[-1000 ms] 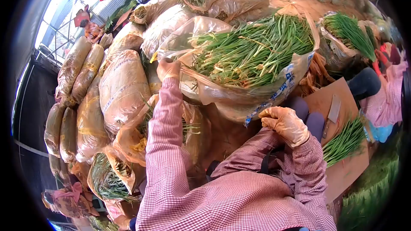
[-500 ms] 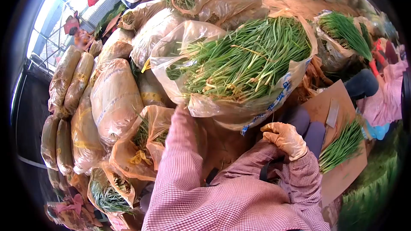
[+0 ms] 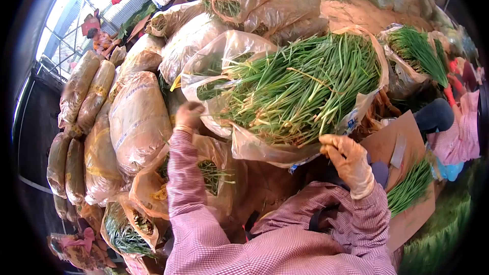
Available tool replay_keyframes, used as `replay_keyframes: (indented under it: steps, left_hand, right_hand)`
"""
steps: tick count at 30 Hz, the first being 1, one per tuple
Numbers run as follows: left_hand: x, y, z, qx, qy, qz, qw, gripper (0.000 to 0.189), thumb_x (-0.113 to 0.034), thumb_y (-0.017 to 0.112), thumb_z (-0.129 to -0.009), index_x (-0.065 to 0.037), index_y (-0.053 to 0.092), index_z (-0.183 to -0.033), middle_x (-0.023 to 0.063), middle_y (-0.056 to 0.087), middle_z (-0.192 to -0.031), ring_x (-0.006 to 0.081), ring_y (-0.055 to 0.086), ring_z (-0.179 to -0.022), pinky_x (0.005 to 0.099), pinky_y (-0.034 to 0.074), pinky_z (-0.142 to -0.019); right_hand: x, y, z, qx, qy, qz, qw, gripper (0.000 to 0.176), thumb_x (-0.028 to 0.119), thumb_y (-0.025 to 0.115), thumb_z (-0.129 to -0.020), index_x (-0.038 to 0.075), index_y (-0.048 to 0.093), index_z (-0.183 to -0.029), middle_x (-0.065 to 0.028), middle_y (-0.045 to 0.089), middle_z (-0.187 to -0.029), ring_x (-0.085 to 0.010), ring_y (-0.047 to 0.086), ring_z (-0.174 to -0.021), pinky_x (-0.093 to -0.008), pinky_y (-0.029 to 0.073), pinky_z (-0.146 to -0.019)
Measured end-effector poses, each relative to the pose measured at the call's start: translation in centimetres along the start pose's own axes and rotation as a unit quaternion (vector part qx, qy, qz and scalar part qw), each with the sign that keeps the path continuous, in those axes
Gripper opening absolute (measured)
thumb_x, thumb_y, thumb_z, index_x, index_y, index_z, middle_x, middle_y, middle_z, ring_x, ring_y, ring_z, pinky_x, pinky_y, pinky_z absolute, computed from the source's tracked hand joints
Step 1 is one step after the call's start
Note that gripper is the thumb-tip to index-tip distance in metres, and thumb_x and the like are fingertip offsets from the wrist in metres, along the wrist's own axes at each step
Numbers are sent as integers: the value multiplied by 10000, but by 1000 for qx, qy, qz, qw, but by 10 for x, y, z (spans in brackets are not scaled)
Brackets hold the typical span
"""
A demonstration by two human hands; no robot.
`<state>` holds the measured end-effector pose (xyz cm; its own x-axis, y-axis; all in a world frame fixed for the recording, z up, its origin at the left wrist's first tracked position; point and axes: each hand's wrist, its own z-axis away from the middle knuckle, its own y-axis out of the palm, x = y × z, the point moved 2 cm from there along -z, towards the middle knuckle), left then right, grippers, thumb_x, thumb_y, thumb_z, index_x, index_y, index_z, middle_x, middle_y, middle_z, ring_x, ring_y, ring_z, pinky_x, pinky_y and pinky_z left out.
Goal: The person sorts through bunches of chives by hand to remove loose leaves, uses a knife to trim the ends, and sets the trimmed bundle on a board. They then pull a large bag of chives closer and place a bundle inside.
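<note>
A large clear plastic bag (image 3: 265, 155) lies open in front of me, heaped with long green leafy stalks (image 3: 305, 86), pale ends toward me. My left hand (image 3: 189, 115), slightly blurred, is closed at the bag's left edge and seems to pinch the film. At the bag's front right rim is my right hand (image 3: 349, 163), in a stained, pale orange glove. Its thumb and fingers are pressed together on the rim, right beside the lower end of a pale stalk. The exact contact under the fingertips is hidden.
Full plastic sacks (image 3: 140, 117) are stacked at left and behind. Smaller open bags (image 3: 130, 226) stand at lower left. On the right, cardboard (image 3: 415, 219) holds a blade-like flat piece (image 3: 398, 150) and a green bunch (image 3: 410, 186). A person in pink checks (image 3: 456, 127) sits close by; others are farther back.
My left hand has moved left and up from the bag's front left corner, becoming visible. My right hand has risen to the bag's front right rim. The front rim has shifted.
</note>
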<state>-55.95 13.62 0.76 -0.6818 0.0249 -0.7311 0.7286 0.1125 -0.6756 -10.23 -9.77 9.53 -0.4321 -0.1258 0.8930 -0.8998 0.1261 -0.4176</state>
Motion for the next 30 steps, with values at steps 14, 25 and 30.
replay_keyframes:
  steps: [14, 25, 30]
  left_hand:
    - [-142, 197, -215, 307, 71, -230, 921, 923, -746, 468, -816, -77, 360, -1443, 171, 387, -1454, 279, 321, -1370, 329, 283, -1112]
    - [-238, 161, -95, 387, -8, -369, 845, 884, -726, 544, -770, -37, 509, -1323, 211, 484, -1360, 276, 472, -1261, 355, 395, -1027]
    - [-225, 164, -107, 416, 48, -435, 797, 705, -589, 621, -740, 67, 674, -995, 229, 679, -994, 327, 654, -924, 374, 493, -847]
  right_hand:
    - [-58, -20, 22, -44, 172, -129, 976, 200, 86, 627, -883, -22, 657, -1049, -96, 689, -856, -141, 664, -742, -261, 523, -671]
    - [-67, -29, 26, 11, 135, -93, 986, 330, 231, 575, -948, -56, 619, -1105, -108, 681, -830, -151, 652, -730, -257, 520, -672]
    - [-68, -28, 34, 2, 136, -109, 985, 256, 151, 578, -938, -24, 618, -1120, -93, 667, -842, -156, 646, -735, -266, 511, -675]
